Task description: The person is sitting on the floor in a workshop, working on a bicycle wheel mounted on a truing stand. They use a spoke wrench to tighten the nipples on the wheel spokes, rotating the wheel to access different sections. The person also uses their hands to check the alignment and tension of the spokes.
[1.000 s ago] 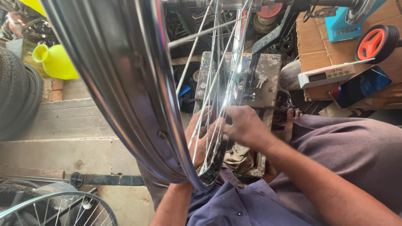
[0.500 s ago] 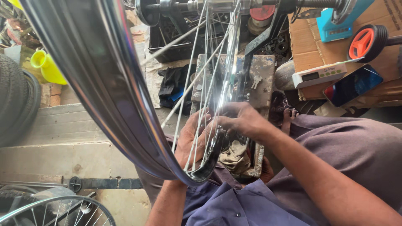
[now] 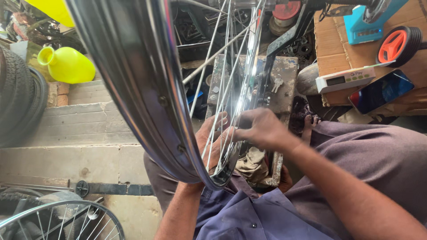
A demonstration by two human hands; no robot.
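Note:
A shiny chrome bicycle wheel rim (image 3: 133, 75) with thin steel spokes (image 3: 222, 89) fills the upper middle of the head view, its lower edge resting near my lap. My left hand (image 3: 209, 142) reaches up behind the spokes and grips them close to the rim. My right hand (image 3: 262, 129) sits to the right of the spokes with its fingers pinched on a spoke near the rim; any tool in it is hidden. Both hands almost touch each other through the spokes.
A grimy metal stand (image 3: 284, 75) sits behind the wheel. A yellow plastic jug (image 3: 66, 64) and a black tyre (image 3: 20, 102) lie at left. Cardboard box (image 3: 333, 49), small orange wheel (image 3: 393, 46), phone (image 3: 380, 91) at right. Another spoked wheel (image 3: 58, 220) lies bottom left.
The rim has shifted a little in view, as the head camera moved. My right hand has slid slightly up along the spokes; my left hand stays gripping them.

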